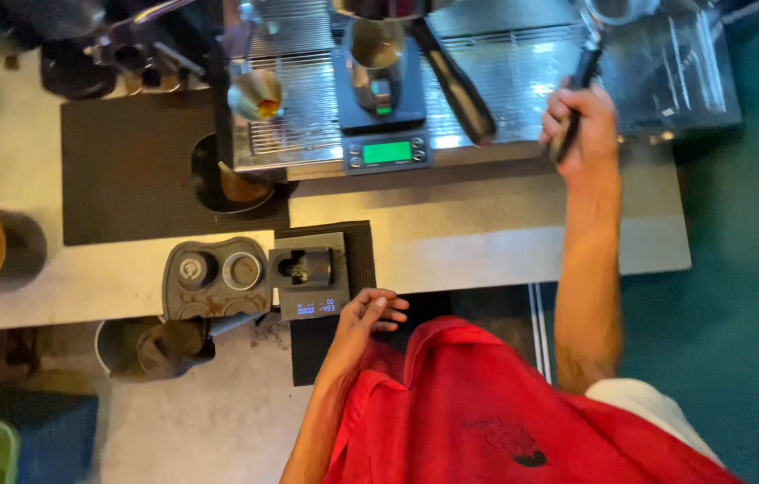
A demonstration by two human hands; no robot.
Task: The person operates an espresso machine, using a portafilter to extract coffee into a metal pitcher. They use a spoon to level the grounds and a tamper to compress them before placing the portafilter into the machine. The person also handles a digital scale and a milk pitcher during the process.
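Head view: looking straight down at a coffee counter, with the person's red shirt [496,412] at the bottom.
Right hand: the right hand [581,125] is raised to the machine, fingers wrapped tight around the black handle of a coffee handle [587,67] whose metal basket sits at the top edge.
Left hand: the left hand [370,314] rests by the counter's near edge, fingers loosely curled and slightly apart, holding nothing, just beside a small grey scale [312,282] with a lit display.
On the machine: a metal jug [376,49] stands on a second scale [386,148] with a green display, on the drip tray [505,81]. Another black handle [456,81] lies slantwise just right of it.
Nearby: a dark tamping stand [215,278] left of the grey scale, and black mats [129,166].
Risk: the raised handle could swing into the jug and tip it, I judge.
Surface and room: pale stone counter [505,237]; teal floor [747,269] on the right.
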